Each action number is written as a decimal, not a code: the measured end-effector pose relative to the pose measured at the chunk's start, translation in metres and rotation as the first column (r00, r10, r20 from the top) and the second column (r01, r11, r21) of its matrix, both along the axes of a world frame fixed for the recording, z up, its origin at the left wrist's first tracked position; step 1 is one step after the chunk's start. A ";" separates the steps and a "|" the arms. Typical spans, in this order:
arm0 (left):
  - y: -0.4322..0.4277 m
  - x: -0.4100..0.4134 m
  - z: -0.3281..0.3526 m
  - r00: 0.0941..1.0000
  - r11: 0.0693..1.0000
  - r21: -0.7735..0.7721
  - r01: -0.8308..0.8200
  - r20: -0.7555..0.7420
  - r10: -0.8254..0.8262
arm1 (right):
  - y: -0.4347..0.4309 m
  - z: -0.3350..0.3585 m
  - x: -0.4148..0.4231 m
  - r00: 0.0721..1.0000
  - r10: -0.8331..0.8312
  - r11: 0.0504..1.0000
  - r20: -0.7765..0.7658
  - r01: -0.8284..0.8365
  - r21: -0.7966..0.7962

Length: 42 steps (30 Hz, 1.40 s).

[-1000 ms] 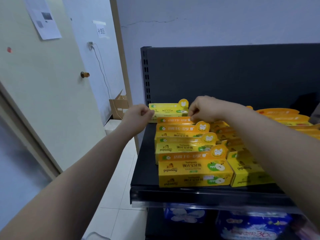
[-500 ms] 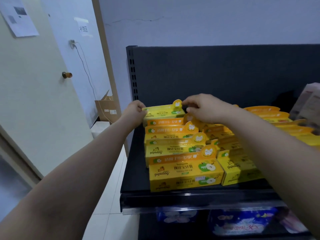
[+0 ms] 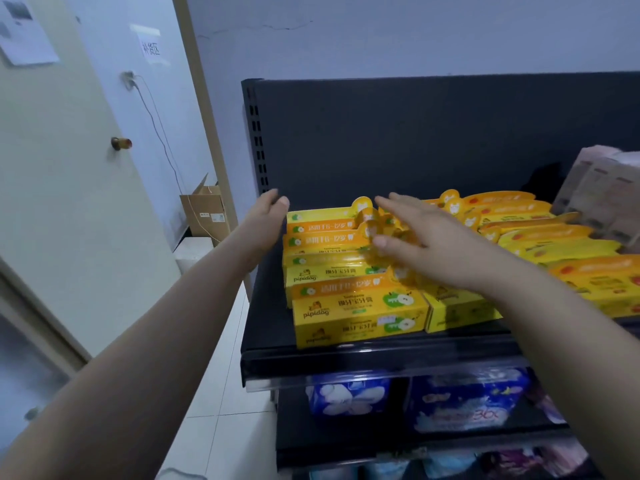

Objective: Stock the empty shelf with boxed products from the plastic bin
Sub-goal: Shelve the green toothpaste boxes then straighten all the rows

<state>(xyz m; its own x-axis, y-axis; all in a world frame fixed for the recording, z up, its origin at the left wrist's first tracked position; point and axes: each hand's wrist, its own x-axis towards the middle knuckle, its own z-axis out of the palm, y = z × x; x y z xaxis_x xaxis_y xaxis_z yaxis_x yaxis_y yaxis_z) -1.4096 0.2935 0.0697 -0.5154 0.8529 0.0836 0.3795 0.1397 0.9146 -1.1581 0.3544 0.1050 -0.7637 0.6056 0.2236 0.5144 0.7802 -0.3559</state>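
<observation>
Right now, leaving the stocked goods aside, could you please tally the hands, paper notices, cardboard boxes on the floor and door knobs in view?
Hands: 2, the left hand and the right hand
Paper notices: 2, the door notice and the wall notice
Cardboard box on the floor: 1
Door knob: 1
Total: 6

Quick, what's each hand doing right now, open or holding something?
Left hand: open, fingers straight beside the rearmost yellow box, holding nothing.
Right hand: open, fingers spread over the stocked boxes, holding nothing.
</observation>
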 end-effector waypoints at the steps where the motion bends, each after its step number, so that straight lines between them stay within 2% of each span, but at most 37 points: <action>1: -0.010 0.009 0.001 0.999 0.999 0.049 -0.017 0.033 0.015 | -0.010 -0.001 0.007 0.999 0.048 0.999 0.023 -0.048 -0.012; 3: -0.035 0.029 -0.006 0.997 0.996 0.084 -0.019 0.082 0.012 | -0.028 -0.006 0.019 0.983 0.112 0.993 0.147 -0.118 0.032; 6: -0.069 0.057 -0.029 0.960 0.998 0.058 0.007 0.278 -0.023 | -0.042 -0.021 0.021 0.943 0.100 0.962 0.317 -0.173 0.210; 9: -0.082 0.072 -0.038 0.904 0.998 0.022 0.053 0.424 -0.058 | -0.052 -0.033 0.014 0.982 0.072 0.944 0.174 -0.123 0.305; 14: -0.081 0.092 -0.025 0.917 1.000 0.019 -0.017 0.399 0.008 | -0.054 -0.038 0.018 0.992 0.097 0.946 0.084 -0.118 0.301; 18: -0.078 0.102 -0.018 0.909 0.991 -0.037 -0.131 0.394 0.135 | -0.032 -0.037 0.056 0.997 -0.061 0.958 -0.041 0.070 0.279; 20: -0.079 0.108 -0.012 0.909 0.986 -0.060 -0.155 0.383 0.166 | -0.020 -0.039 0.070 0.988 -0.147 0.963 0.039 0.134 0.232; 22: -0.077 0.108 -0.014 0.900 0.979 -0.090 -0.184 0.384 0.205 | -0.017 -0.046 0.074 0.976 -0.164 0.967 0.140 0.132 0.218; 26: -0.078 0.113 -0.011 0.892 0.966 -0.127 -0.226 0.373 0.257 | -0.021 -0.052 0.067 0.971 -0.174 0.971 0.161 0.143 0.191; 28: -0.076 0.117 -0.009 0.925 0.960 -0.108 -0.258 0.259 0.278 | -0.023 -0.048 0.071 0.980 -0.152 0.977 0.127 0.129 0.170; 29: -0.077 0.123 -0.006 0.945 0.949 -0.072 -0.308 0.088 0.314 | -0.022 -0.045 0.077 0.987 -0.141 0.978 0.084 0.125 0.168; 30: -0.078 0.132 -0.004 0.920 0.929 0.001 -0.370 -0.140 0.367 | -0.019 -0.042 0.086 0.990 -0.138 0.973 0.025 0.130 0.189; 31: -0.079 0.144 0.001 0.846 0.918 0.117 -0.380 -0.356 0.396 | -0.015 -0.039 0.096 0.989 -0.143 0.962 -0.040 0.149 0.229; 32: -0.075 0.156 0.002 0.764 0.924 0.210 -0.320 -0.520 0.383 | -0.007 -0.037 0.107 0.983 -0.159 0.948 -0.093 0.178 0.264; 34: -0.060 0.184 -0.002 0.616 0.963 0.220 -0.156 -0.740 0.269 | 0.011 -0.037 0.129 0.970 -0.209 0.938 -0.121 0.234 0.255; 36: -0.040 0.214 -0.009 0.523 0.993 0.089 -0.083 -0.844 0.120 | 0.024 -0.042 0.143 0.971 -0.234 0.947 -0.050 0.239 0.214; 39: -0.016 0.244 -0.019 0.382 0.995 -0.072 -0.066 -0.923 -0.041 | 0.026 -0.052 0.147 0.977 -0.207 0.948 0.042 0.190 0.254; 42: -0.007 0.246 -0.024 0.350 0.982 -0.158 -0.101 -0.930 -0.113 | 0.030 -0.049 0.155 0.988 -0.153 0.958 0.005 0.147 0.246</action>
<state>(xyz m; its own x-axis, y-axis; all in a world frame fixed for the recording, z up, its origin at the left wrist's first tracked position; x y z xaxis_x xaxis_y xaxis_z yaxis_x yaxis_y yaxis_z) -1.1639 0.2861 0.0459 -0.1881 0.9087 0.3727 0.9706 0.2301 -0.0711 -1.0028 0.3845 0.0559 -0.6755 0.6426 0.3616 0.6379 0.7553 -0.1506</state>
